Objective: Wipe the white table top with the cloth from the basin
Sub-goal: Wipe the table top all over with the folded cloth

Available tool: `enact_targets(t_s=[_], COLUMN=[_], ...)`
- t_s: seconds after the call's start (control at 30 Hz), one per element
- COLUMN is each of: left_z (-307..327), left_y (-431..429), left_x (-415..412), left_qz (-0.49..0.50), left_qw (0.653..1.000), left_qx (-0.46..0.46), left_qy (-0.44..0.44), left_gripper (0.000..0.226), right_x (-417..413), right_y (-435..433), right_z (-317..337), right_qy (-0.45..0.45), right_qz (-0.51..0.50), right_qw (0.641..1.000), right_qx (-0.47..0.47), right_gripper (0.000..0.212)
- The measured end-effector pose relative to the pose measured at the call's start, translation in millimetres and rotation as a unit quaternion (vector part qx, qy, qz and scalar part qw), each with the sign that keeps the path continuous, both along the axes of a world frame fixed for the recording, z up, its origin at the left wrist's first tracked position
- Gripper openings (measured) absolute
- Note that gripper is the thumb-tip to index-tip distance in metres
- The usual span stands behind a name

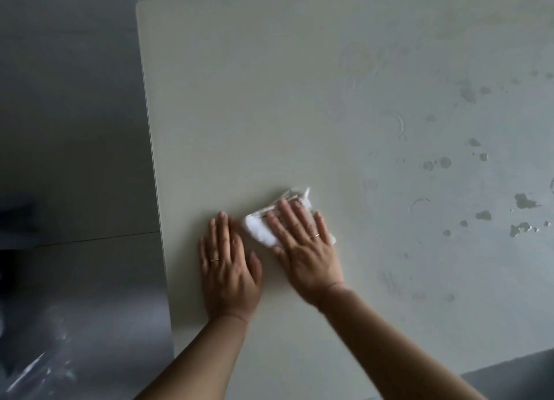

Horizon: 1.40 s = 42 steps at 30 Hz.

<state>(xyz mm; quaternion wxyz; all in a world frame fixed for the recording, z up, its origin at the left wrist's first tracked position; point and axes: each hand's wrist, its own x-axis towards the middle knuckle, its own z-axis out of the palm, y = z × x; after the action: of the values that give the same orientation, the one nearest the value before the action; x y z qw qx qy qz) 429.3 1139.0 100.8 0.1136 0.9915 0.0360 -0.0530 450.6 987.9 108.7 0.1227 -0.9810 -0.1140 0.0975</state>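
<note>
The white table top (299, 99) fills most of the head view. A folded white cloth (260, 228) lies on it near the front left. My right hand (302, 246) presses flat on the cloth with fingers spread and covers most of it. My left hand (227, 264) rests flat on the bare table just left of the cloth, fingers apart, holding nothing. Each hand wears a ring. The basin is not in view.
Wet patches and drops (524, 201) and faint wipe smears (398, 126) mark the right half of the table. The table's left edge (150, 129) runs beside a grey tiled floor (66, 99). Something shiny and blurred (39, 360) lies on the floor at bottom left.
</note>
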Motion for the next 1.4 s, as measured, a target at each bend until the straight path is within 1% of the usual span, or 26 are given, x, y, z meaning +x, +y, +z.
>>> enact_targets(t_s=[0.03,0.07,0.13,0.2,0.23,0.27,0.3,0.37,0.43,0.47,0.5,0.53,0.6,0.67,0.7,0.73,0.77,0.87,0.93,1.0,1.03,1.07,1.13,1.23,1.3,1.4], left_z=[1,1,2,2,1,1,0,0,0,1,2,2,1,-2,-3,-4,-4,0,6,10,10,9,5,-2,-4,-6], left_y=[0,0,-2,-2,-2,-2,-1,0,0,0,0,0,-1,0,1,0,2,3,2,2,1,0,-1,-2,0,0], left_x=[0,1,1,1,1,1,2,2,2,1,1,0,1,-1,-1,-1,-1,-2,-11,-32,-47,-63,-94,-118,-118,-117], left_qz=[0.002,0.004,0.005,0.005,0.004,0.002,0.001,-0.004,-0.002,0.002,0.005,0.005,0.002,-0.002,-0.006,-0.008,-0.004,0.008,-0.001,-0.016,-0.021,-0.025,-0.025,-0.016,-0.016,-0.012], left_qw=[1.0,1.0,1.0,1.0,1.0,1.0,1.0,1.0,0.999,0.999,0.999,0.999,0.999,0.999,0.999,0.999,0.998,0.996,0.995,0.995,0.995,0.995,0.997,0.999,0.999,0.999], left_qx=[-0.005,-0.008,-0.008,-0.009,-0.01,-0.012,-0.014,-0.022,-0.03,-0.032,-0.032,-0.031,-0.032,-0.03,-0.029,-0.032,-0.037,-0.058,-0.052,-0.048,-0.048,-0.045,-0.038,-0.019,-0.014,-0.015], left_qy=[0.0,0.001,-0.001,-0.002,-0.004,-0.007,-0.011,-0.019,-0.019,-0.02,-0.022,-0.024,-0.026,-0.032,-0.037,-0.042,-0.044,-0.064,-0.086,-0.091,-0.088,-0.082,-0.063,-0.044,-0.043,-0.043], left_gripper=[0.061,0.063,0.064,0.064,0.064,0.063,0.062,0.062,0.063,0.062,0.062,0.06,0.059,0.059,0.058,0.058,0.058,0.058,0.057,0.056,0.057,0.057,0.059,0.06,0.061,0.062], right_x=[3,6,11,10,6,-1,-13,-44,-60,-59,-56,-53,-47,-49,-54,-60,-69,-109,-131,-137,-137,-136,-138,-146,-139,-126], right_y=[-19,-38,-59,-46,-29,-10,9,35,26,10,-7,-26,-55,-55,-43,-28,-9,31,28,5,-11,-29,-59,-67,-60,-56], right_z=[0,0,3,2,3,3,3,3,2,1,0,0,4,6,6,7,6,6,7,7,8,9,13,14,15,14], right_qy=[-0.002,0.004,0.023,0.028,0.029,0.028,0.026,0.023,0.012,0.004,-0.001,0.001,0.015,0.025,0.029,0.034,0.036,0.023,0.029,0.019,0.016,0.016,0.027,0.039,0.032,0.015], right_qz=[-0.018,-0.06,-0.174,-0.266,-0.291,-0.293,-0.268,-0.166,-0.045,-0.003,0.01,-0.013,-0.128,-0.227,-0.253,-0.254,-0.227,-0.102,-0.044,0.031,0.041,0.024,-0.056,-0.156,-0.18,-0.179], right_qw=[1.0,0.998,0.984,0.963,0.956,0.956,0.963,0.986,0.999,1.0,1.0,1.0,0.991,0.973,0.967,0.967,0.973,0.994,0.999,0.999,0.999,1.0,0.998,0.987,0.983,0.983], right_qx=[-0.013,-0.025,-0.045,-0.041,-0.028,-0.014,-0.005,0.003,0.011,0.012,0.003,-0.009,-0.03,-0.037,-0.022,0.001,0.019,0.017,0.015,0.002,0.001,0.006,0.008,0.007,-0.01,-0.039], right_gripper=[0.054,0.056,0.06,0.063,0.064,0.064,0.063,0.058,0.056,0.056,0.056,0.056,0.058,0.058,0.058,0.058,0.061,0.061,0.057,0.056,0.056,0.054,0.054,0.057,0.058,0.055])
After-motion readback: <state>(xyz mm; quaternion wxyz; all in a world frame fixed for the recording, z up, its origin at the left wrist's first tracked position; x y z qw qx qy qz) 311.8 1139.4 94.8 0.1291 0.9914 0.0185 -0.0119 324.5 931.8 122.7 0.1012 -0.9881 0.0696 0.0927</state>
